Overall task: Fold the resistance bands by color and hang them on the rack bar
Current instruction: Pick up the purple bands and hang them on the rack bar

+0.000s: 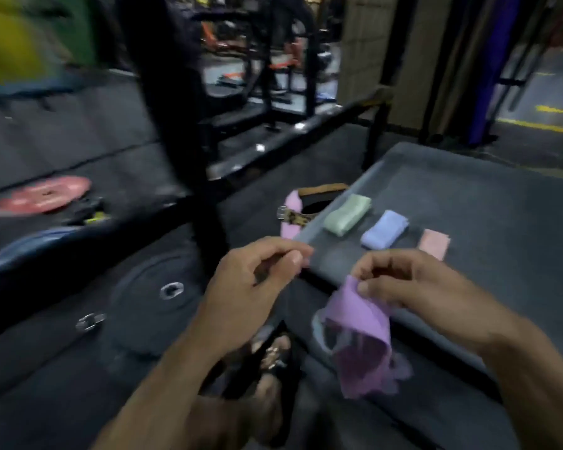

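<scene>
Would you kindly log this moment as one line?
right hand: pinches purple band | left hand: curled, contents unclear | folded on platform: green band, blue band, pink band

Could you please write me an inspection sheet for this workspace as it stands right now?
Surface: grey padded platform, raised above dark floor mats.
Job's things: folded green band, blue band and pink band in a row on the platform; purple band unfolded, hanging.
Clutter: leather lifting belt with a second purple band off the platform's far edge.
Hands: right hand pinches the purple band; left hand curled, contents unclear.
Cables: nothing seen.
Surroundings: black rack frame, red weight plate, black plate on the floor; image blurred.
</scene>
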`<control>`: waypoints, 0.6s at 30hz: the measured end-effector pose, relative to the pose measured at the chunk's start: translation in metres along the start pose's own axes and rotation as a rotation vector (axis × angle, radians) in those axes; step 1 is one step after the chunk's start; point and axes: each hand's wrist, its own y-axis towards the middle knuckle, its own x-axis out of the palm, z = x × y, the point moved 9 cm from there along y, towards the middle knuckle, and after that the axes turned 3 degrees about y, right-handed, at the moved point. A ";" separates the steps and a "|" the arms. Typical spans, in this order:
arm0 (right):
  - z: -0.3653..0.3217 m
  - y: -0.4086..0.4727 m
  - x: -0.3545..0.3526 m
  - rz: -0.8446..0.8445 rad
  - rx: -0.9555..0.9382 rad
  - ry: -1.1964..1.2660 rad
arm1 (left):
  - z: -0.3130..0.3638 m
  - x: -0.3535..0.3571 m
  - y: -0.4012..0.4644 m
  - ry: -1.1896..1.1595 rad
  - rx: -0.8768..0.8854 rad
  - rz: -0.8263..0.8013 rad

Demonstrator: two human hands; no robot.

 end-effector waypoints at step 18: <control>-0.222 -0.041 0.517 -1.081 -0.264 -0.452 | 0.061 -0.352 -0.374 0.052 -0.270 0.355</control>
